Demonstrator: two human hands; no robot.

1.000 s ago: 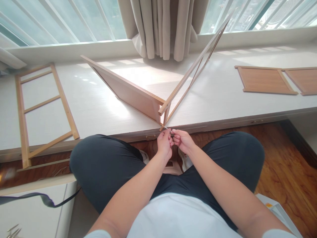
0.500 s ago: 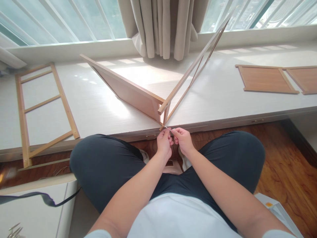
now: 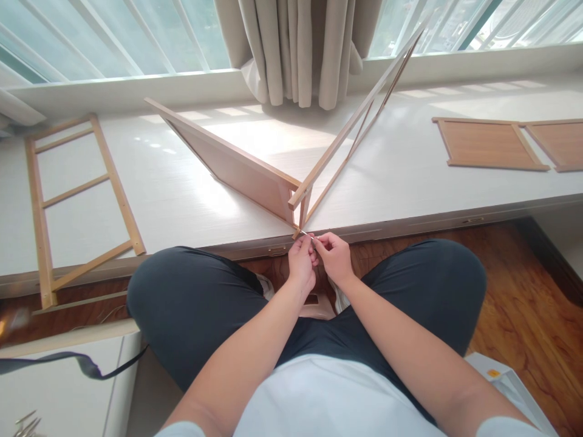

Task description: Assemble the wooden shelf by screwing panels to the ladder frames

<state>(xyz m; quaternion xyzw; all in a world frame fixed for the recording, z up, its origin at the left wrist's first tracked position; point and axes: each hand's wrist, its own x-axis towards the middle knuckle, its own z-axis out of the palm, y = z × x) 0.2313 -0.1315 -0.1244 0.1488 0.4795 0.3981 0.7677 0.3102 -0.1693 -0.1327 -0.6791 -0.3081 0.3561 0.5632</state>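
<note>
A thin metal rod [image 3: 305, 232] runs from the near bottom corner of a wooden panel [image 3: 237, 164] to my fingers; its exact kind is too small to tell. My left hand [image 3: 302, 258] is closed, pinching the rod close to the wood. Just to its right, my right hand [image 3: 334, 255] is closed with thumb and fingertips at the rod's near end. The panel stands on edge and meets an upright open wooden frame [image 3: 339, 142] in a V at this corner. Where the rod enters the wood is hard to make out.
A ladder-like wooden frame [image 3: 116, 182] lies at left, overhanging the white ledge [image 3: 182, 212]. Two wooden panels [image 3: 492, 144] lie at right. Curtains [image 3: 291, 54] hang behind. Several metal bolts [image 3: 28, 425] and a dark strap [image 3: 86, 363] are on a white surface at lower left.
My right hand's fingers have shifted slightly at the rod's end, as if turning it. My left hand and the wooden parts hold almost the same positions.
</note>
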